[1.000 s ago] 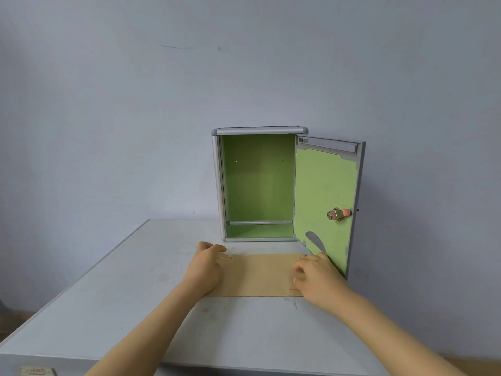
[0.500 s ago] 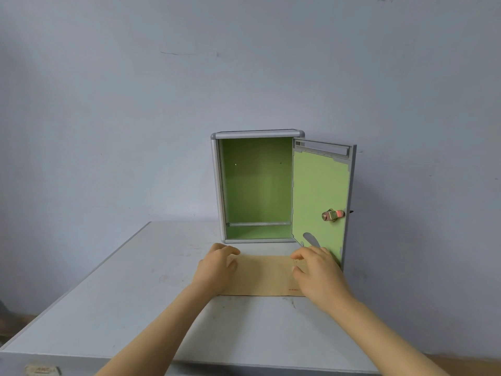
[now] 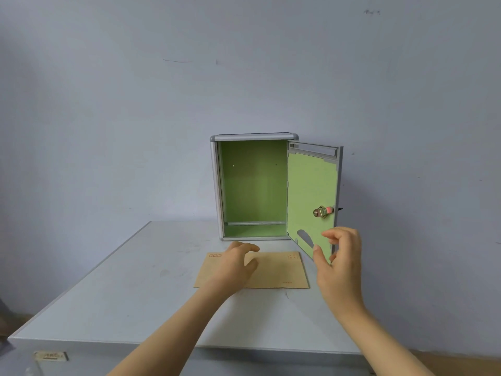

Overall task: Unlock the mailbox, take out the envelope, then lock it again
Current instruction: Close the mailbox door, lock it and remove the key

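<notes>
A grey mailbox with a green inside stands at the back of the table, empty. Its door hangs open to the right, with a brass lock on its inner face; a dark tip sticks out past the door's right edge. A brown envelope lies flat on the table in front of the box. My left hand rests on the envelope's left half, fingers loosely spread. My right hand is raised off the envelope, fingers apart, at the lower free edge of the door.
The grey table ends close behind the mailbox at a pale blue wall. A small label is stuck on the table's front face at lower left. Brown floor shows at the lower right.
My right hand has lifted off the envelope and risen to the door's lower edge. The left hand stays on the envelope, which has not moved.
</notes>
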### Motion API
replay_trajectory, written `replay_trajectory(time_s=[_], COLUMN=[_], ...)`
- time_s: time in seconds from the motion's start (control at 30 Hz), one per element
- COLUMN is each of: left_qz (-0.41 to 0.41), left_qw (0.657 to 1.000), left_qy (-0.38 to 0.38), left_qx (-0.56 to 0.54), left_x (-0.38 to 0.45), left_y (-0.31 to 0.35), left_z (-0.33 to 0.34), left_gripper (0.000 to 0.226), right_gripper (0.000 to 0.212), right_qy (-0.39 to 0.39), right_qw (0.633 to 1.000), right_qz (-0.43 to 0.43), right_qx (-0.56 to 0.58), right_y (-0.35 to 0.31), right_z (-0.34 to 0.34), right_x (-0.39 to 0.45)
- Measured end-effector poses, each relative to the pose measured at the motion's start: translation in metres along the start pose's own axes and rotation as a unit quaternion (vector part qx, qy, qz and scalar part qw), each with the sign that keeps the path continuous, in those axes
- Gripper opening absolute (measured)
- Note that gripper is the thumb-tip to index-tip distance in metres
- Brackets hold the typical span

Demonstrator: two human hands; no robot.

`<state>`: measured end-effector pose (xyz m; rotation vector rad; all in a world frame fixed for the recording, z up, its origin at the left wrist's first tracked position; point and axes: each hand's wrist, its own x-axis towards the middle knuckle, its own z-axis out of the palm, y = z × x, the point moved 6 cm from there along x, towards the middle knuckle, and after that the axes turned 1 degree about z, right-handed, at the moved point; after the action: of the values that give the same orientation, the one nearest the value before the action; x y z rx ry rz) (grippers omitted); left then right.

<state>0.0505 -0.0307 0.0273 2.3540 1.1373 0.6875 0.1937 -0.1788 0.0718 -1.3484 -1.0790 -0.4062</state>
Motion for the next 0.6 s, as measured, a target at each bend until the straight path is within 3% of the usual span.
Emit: replay_trajectory(time_s=[0.27,0.6], left_qz=[0.014,0.018], left_qw=[1.0,1.0], left_qy=[0.015,0.002], left_qx=[-0.012,-0.018], left_x=[-0.006,-0.014], left_y=[0.0,0.001], left_z=[-0.01,-0.011], left_gripper=[0.033,0.029], right_gripper=[0.041,0.034], right_qy=[0.016,-0.051], right_qw=[0.983,0.981], right_qz=[0.179,0.177], right_qx=[0.046,0.06], right_y=[0.027,0.016], right_z=[0.003,0.022], right_x=[-0.005,-0.015])
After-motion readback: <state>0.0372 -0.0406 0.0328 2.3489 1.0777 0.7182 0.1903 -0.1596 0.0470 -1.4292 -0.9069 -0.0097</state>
